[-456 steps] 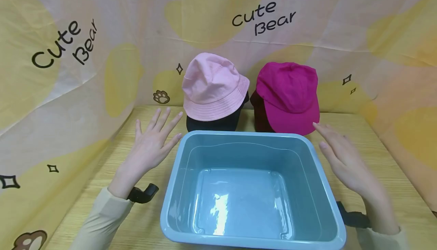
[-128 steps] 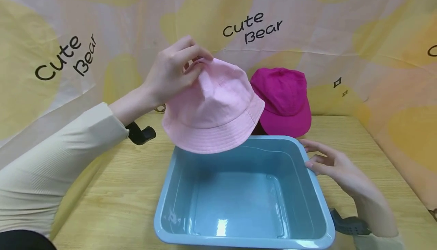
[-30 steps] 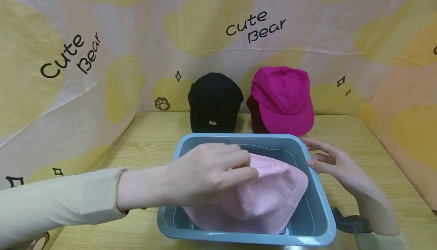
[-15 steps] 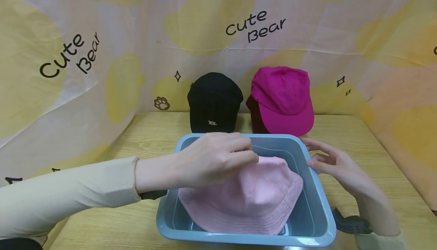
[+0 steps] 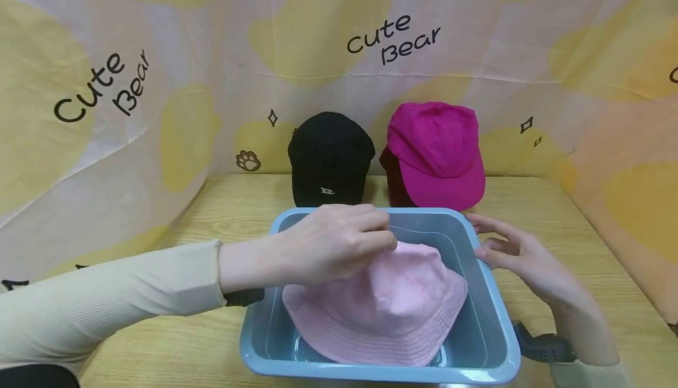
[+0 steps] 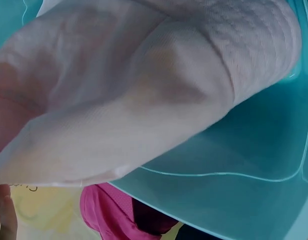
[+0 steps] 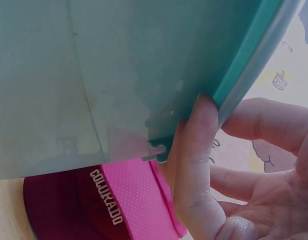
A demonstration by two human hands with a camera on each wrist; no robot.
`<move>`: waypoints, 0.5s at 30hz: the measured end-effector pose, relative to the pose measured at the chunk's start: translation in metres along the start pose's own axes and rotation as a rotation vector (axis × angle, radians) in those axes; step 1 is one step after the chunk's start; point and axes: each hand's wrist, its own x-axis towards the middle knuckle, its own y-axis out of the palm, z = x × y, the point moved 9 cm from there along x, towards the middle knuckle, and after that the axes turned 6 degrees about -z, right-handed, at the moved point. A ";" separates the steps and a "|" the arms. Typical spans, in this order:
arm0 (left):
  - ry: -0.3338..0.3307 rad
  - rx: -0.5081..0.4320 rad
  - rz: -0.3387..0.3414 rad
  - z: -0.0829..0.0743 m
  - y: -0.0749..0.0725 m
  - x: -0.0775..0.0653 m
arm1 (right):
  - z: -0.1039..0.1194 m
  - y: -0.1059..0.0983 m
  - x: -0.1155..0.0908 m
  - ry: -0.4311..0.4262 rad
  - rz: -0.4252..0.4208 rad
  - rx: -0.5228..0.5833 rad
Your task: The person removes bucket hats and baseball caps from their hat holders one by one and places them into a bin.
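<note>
A pale pink bucket hat [image 5: 392,305] sits crown up inside the light blue plastic basin [image 5: 254,341], its brim spread over the basin floor. My left hand [image 5: 339,244] pinches the top of the hat's crown; in the left wrist view the cloth [image 6: 144,100] is pulled up into folds beside the fingertips. With fingers and thumb, my right hand [image 5: 521,258] grips the basin's right rim near its far corner. The right wrist view shows the thumb and fingers [image 7: 196,150] on both sides of the rim.
Behind the basin stand a black cap [image 5: 332,155] with a small white letter and a magenta cap [image 5: 436,152]. A dark red cap [image 7: 89,205] lettered COLORADO is partly hidden by the magenta one. A printed curtain [image 5: 296,35] backs the wooden table [image 5: 238,199].
The pink bucket hat has gone from atop the black cap into the basin, carried by my left hand. Over the last second that hand rose slightly. My right hand took hold of the rim.
</note>
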 end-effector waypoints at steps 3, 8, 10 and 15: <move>-0.004 0.003 0.025 0.002 0.000 -0.002 | 0.000 0.000 0.000 0.001 0.002 0.001; 0.002 0.009 0.037 0.002 -0.002 -0.006 | 0.001 0.001 0.000 -0.004 0.011 0.019; 0.005 0.009 0.037 0.002 -0.002 -0.007 | 0.001 0.001 0.000 -0.005 0.013 0.025; -0.005 -0.031 0.070 0.004 0.005 -0.010 | 0.001 0.002 0.001 0.002 0.015 0.030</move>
